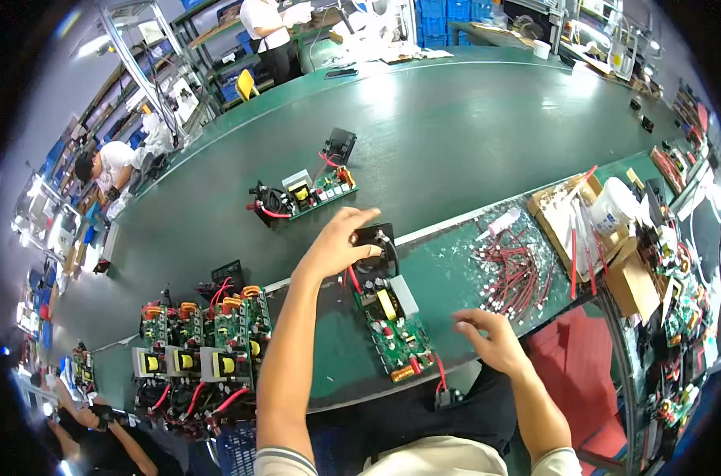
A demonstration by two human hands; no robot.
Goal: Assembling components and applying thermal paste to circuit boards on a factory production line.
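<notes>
In front of me a green circuit board (400, 337) lies lengthwise on the bench, with a pale heat sink (403, 297) and a yellow-wrapped transformer (386, 305). A black fan panel (388, 252) is attached at its far end by a red wire. Over this panel is my left hand (333, 246), index finger and thumb stretched apart; whether it touches the panel is unclear. To the right of the board my right hand (491, 343) hovers with fingers loosely bent and apart, holding nothing visible. A small black connector piece (448, 398) hangs by red wires off the near edge.
Several similar boards (202, 361) stand bunched at left. Another board assembly (317, 194) lies on the green belt (456, 119). On the right are red wire leads (511, 274), a cardboard tray (547, 210) and a white tub (612, 205). Other people work at left and far back.
</notes>
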